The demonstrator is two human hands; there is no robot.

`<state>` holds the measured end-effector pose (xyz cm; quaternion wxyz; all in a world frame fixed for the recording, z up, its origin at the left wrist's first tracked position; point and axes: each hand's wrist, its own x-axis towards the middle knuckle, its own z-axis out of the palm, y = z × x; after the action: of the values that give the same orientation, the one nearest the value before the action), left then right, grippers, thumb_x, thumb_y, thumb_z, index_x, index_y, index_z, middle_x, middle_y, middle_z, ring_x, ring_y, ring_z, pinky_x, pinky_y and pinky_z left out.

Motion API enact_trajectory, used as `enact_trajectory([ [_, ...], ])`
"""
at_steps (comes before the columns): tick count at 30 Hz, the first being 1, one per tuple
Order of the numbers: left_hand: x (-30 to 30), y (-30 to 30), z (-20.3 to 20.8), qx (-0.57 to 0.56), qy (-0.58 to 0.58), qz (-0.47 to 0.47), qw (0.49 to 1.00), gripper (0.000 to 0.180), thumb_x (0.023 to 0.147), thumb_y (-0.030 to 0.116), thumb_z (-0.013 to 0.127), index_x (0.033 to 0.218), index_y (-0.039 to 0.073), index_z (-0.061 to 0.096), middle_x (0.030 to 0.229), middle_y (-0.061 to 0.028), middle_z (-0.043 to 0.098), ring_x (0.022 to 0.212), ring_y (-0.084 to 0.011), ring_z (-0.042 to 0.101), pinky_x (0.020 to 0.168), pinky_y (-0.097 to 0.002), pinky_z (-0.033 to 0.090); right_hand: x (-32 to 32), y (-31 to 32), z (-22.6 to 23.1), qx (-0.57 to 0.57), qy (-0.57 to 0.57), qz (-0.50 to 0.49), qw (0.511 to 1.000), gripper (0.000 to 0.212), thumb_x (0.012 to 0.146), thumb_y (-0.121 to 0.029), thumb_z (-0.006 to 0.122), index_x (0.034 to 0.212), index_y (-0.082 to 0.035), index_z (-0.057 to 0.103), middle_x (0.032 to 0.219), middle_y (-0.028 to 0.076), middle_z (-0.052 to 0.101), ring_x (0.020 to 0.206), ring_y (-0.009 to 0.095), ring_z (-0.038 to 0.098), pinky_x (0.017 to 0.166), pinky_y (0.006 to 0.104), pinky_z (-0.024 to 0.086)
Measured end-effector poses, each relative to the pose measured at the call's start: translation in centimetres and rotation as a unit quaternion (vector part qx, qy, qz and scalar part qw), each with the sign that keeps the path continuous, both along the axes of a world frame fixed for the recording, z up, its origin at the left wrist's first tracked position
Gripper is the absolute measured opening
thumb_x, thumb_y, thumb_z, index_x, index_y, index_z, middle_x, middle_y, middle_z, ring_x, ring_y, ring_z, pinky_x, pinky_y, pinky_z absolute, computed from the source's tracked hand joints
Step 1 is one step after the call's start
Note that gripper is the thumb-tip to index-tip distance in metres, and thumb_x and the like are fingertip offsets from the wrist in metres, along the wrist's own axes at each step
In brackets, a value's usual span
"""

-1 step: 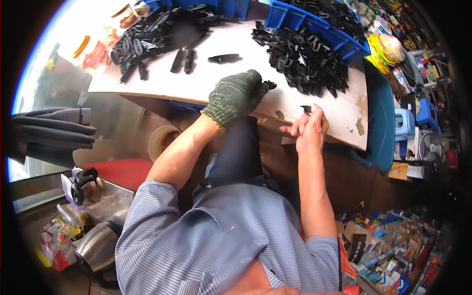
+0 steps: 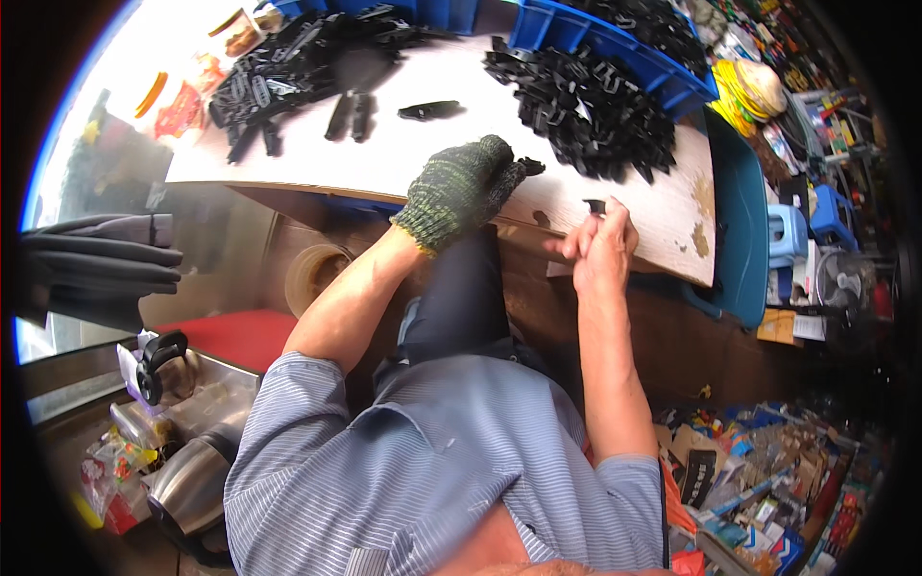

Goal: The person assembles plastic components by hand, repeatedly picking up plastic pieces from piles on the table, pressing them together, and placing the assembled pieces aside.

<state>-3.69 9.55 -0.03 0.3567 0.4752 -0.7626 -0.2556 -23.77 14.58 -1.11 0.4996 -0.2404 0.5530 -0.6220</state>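
Observation:
My left hand (image 2: 456, 192), in a dark green knitted glove, is closed over the front edge of the table. A black plastic piece (image 2: 530, 167) sticks out from its fingers on the right; the rest of it is hidden. Farther right, my bare right hand (image 2: 605, 245) pinches a small black plastic part (image 2: 595, 205) at its fingertips, just above the table's edge. Beyond the glove, a single dark, elongated piece (image 2: 429, 110) lies on the white tabletop (image 2: 317, 163). Two more such pieces (image 2: 351, 116) rest side by side to its left.
A heap of long black parts (image 2: 288, 77) covers the far left of the table, and a pile of smaller black parts (image 2: 595, 110) the right. Behind stands a blue crate (image 2: 567, 34) of black parts. A teal bin (image 2: 740, 211) adjoins the right edge. A steel kettle (image 2: 197, 485) stands lower left.
The whole view has shifted very slightly to the left and up. Both hands keep nearly the same pose and still hold their black pieces.

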Motion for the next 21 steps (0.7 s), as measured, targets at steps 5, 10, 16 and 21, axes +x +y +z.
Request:
enact_trajectory([
  [5, -3.7, 1.5, -1.3, 0.051, 0.118, -0.133, 0.983, 0.018, 0.098, 0.017, 0.064, 0.110, 0.003, 0.066, 0.089, -0.0106, 0.070, 0.082, -0.0181, 0.067, 0.076, -0.0352, 0.053, -0.8, -0.4, -1.9, -0.001, -0.040, -0.054, 0.998, 0.031, 0.100, -0.036, 0.051, 0.087, -0.008, 0.057, 0.060, -0.002, 0.043, 0.043, 0.011, 0.040, 0.041, 0.0315, 0.043],
  [10, -5.3, 1.6, -2.3, 0.039, 0.138, -0.156, 0.977, 0.019, 0.100, 0.017, 0.062, 0.110, 0.001, 0.066, 0.092, -0.0116, 0.070, 0.082, -0.0164, 0.067, 0.075, -0.0340, 0.054, 0.1, -0.3, -1.4, 0.026, -0.032, -0.113, 0.993, 0.029, 0.099, -0.033, 0.051, 0.086, -0.008, 0.060, 0.074, -0.002, 0.051, 0.056, 0.010, 0.046, 0.047, 0.0276, 0.041],
  [16, -5.7, 1.6, -2.0, 0.060, 0.143, -0.128, 0.980, 0.022, 0.100, 0.019, 0.060, 0.111, 0.000, 0.066, 0.097, -0.0153, 0.069, 0.087, -0.0260, 0.068, 0.078, -0.0356, 0.055, -0.8, -0.7, -3.8, -0.016, 0.067, -0.105, 0.992, 0.026, 0.098, -0.036, 0.049, 0.088, -0.012, 0.054, 0.054, -0.003, 0.035, 0.041, 0.012, 0.040, 0.044, 0.0380, 0.054],
  [21, -5.8, 1.1, -2.8, -0.003, 0.107, -0.113, 0.988, 0.023, 0.100, 0.018, 0.059, 0.111, -0.001, 0.066, 0.101, -0.0173, 0.069, 0.090, -0.0315, 0.067, 0.081, -0.0376, 0.054, -0.2, -0.5, -3.3, -0.028, 0.062, -0.122, 0.990, 0.025, 0.098, -0.033, 0.051, 0.083, -0.013, 0.054, 0.056, -0.004, 0.036, 0.043, 0.010, 0.039, 0.039, 0.0298, 0.036],
])
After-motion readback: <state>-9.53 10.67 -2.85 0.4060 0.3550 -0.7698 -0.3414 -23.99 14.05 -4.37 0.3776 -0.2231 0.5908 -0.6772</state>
